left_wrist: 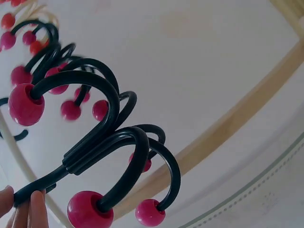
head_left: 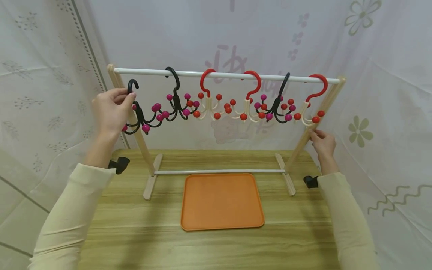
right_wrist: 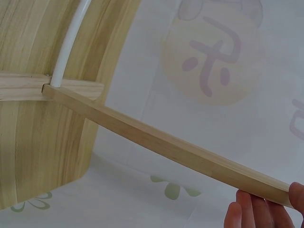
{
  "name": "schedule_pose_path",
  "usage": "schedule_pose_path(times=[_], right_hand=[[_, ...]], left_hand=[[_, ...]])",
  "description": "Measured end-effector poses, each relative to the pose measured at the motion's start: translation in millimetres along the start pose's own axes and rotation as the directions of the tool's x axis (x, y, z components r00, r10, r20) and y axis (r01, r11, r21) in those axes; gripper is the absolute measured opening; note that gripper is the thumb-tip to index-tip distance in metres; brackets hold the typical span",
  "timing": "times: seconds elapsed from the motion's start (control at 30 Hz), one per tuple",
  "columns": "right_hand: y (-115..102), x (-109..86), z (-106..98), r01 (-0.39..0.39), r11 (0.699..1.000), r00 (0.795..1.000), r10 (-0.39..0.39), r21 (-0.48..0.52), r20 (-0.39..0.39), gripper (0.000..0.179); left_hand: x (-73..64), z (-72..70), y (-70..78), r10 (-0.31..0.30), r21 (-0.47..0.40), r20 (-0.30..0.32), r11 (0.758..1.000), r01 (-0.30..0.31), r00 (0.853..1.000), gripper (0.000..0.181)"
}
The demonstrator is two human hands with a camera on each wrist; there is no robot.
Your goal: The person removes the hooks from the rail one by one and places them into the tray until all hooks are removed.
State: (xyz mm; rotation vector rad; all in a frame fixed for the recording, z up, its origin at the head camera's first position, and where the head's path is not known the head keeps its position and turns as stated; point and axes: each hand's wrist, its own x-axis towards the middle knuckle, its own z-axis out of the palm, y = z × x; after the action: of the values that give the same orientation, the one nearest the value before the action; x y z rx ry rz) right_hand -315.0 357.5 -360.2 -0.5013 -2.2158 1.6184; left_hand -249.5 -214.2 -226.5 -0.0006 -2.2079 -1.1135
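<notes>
My left hand [head_left: 113, 110] pinches the neck of a black multi-arm hook hanger [head_left: 140, 114] with magenta balls on its arm tips. In the head view its hook shows just below the left end of the white top rail [head_left: 148, 71]. Up close, the left wrist view shows the hanger's curled arms [left_wrist: 102, 137], and fingertips around its stem. My right hand [head_left: 323, 143] grips the right wooden post [head_left: 298, 150] of the rack, below the rail. In the right wrist view, the thumb and fingers [right_wrist: 259, 211] lie on either side of that post [right_wrist: 190, 154].
Several other hangers hang along the rail, including a black one [head_left: 176, 103], a red-hooked cream one [head_left: 208, 101] and another at the right end [head_left: 317, 80]. An orange tray [head_left: 222, 202] lies on the wooden table [head_left: 216, 249]. The rack's lower bar [head_left: 219, 171] runs behind it.
</notes>
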Motion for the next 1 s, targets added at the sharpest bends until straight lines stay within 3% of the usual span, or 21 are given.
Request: schedule_pose_path(times=[0.1, 0.2, 0.53, 0.77, 1.0], right_hand=[[-16.7, -20.4, 1.1, 0.0, 1.0, 1.0, 0.0, 0.001, -0.007, 0.053], [-20.4, -25.7, 1.2, -0.004, 1.0, 1.0, 0.004, 0.0, -0.008, 0.053], [-19.9, -26.8, 3.3, 0.028, 0.999, 0.999, -0.029, -0.029, -0.028, 0.053], [-20.8, -27.3, 2.4, -0.002, 0.999, 1.0, 0.0, -0.049, -0.03, 0.054], [-20.1, -27.3, 2.4, 0.016, 1.0, 1.0, -0.017, -0.025, -0.023, 0.054]], left_hand=[[-7.3, 7.1, -7.9, 0.005, -0.023, 0.001, 1.0, -0.005, 1.0, 0.035], [-14.7, 15.6, -16.8, 0.01, -0.048, -0.009, 0.999, -0.01, 1.0, 0.034], [-37.1, 41.3, -44.0, 0.034, -0.086, -0.05, 0.996, -0.039, 0.998, 0.029], [-52.2, 55.8, -53.3, 0.059, -0.069, -0.065, 0.996, -0.064, 0.996, 0.025], [-67.5, 70.0, -60.1, 0.083, -0.121, -0.073, 0.988, -0.091, 0.994, 0.022]])
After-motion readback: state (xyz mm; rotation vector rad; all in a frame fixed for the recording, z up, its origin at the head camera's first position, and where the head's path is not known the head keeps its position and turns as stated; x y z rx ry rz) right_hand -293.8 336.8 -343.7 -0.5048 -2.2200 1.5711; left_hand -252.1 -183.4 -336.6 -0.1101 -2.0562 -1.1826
